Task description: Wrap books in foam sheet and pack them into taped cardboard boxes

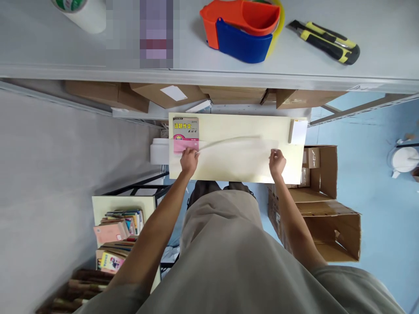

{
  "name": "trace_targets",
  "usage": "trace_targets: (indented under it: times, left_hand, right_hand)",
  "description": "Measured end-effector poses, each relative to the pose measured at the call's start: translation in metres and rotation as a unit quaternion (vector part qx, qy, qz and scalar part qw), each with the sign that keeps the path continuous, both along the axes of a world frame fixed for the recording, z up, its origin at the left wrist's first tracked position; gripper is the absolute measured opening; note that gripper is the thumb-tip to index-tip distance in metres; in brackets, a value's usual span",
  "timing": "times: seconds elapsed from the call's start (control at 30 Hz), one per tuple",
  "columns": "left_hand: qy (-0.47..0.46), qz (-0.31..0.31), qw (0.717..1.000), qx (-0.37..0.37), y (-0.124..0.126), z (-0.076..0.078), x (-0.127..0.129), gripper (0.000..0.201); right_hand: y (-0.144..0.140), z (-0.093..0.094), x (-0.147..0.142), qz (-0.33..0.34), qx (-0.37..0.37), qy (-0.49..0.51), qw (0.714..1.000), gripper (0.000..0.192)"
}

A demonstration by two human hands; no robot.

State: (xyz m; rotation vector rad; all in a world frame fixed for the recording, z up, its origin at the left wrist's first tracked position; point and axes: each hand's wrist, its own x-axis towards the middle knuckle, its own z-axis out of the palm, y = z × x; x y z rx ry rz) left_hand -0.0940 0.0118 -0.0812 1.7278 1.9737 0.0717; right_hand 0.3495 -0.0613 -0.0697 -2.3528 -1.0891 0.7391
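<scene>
View from the head camera, looking straight down past my torso. The grey shelf (327, 69) spans the top of the view and overhangs the far edge of the pale table (229, 126), which stands just in front of me. Open cardboard boxes (330, 226) stand near the table's right side. A stack of books (114, 235) lies on a lower stand to the left.

A thin translucent sheet (235, 146) is stretched across the table, blurred along its upper edge. Its left end lies over the lower part of the pink-and-yellow book (186, 126), which rests at the table's left corner.

On the shelf sit an orange-and-blue tape dispenser (242, 30), a yellow-and-black utility knife (327, 41) and a tape roll (81, 11).

My left hand (189, 159) is closed on the sheet's left end, touching the book. My right hand (277, 161) pinches its right end, well inside the table's right edge.

I judge the step in hand to be spreading the sheet flat over the book. Any further move calls for even tension from both hands, so the sheet does not sag or skew.

Open room lies on the bare table between the hands. The shelf edge limits lifting. The boxes crowd the right, and the near table edge touches my line of reach.
</scene>
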Motion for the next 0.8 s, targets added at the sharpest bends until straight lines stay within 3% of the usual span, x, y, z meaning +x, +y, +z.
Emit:
trace_targets:
  times: [0.13,0.33,0.43,0.53,0.63,0.7,0.8]
  left_hand:
    - [-0.025,0.015,0.999,0.039,0.000,0.012,-0.005,0.017]
    - [-0.084,0.041,0.991,0.100,-0.011,0.045,-0.026,0.021]
    - [-0.100,0.016,0.989,0.110,-0.018,0.056,-0.020,0.025]
    - [-0.106,-0.017,0.990,0.088,-0.019,0.053,-0.003,0.029]
    - [-0.081,-0.018,0.994,0.071,-0.015,0.038,0.010,0.047]
    - [-0.055,-0.004,0.997,0.059,-0.012,0.024,0.009,0.063]
    - [-0.030,-0.007,0.999,0.007,-0.010,0.005,-0.004,0.071]
  right_hand:
    - [0.019,0.026,0.006,0.035,0.049,-0.059,0.996,0.052]
    - [0.024,0.074,0.028,0.049,0.107,-0.080,0.990,0.051]
    - [0.017,0.081,0.045,0.037,0.101,-0.099,0.989,0.048]
    - [0.010,0.068,0.062,0.027,0.068,-0.104,0.992,0.046]
    - [0.005,0.042,0.072,0.016,0.017,-0.101,0.995,0.047]
    - [0.004,0.024,0.074,0.011,-0.020,-0.105,0.994,0.046]
    - [0.001,0.003,0.072,0.012,-0.068,-0.113,0.991,0.040]
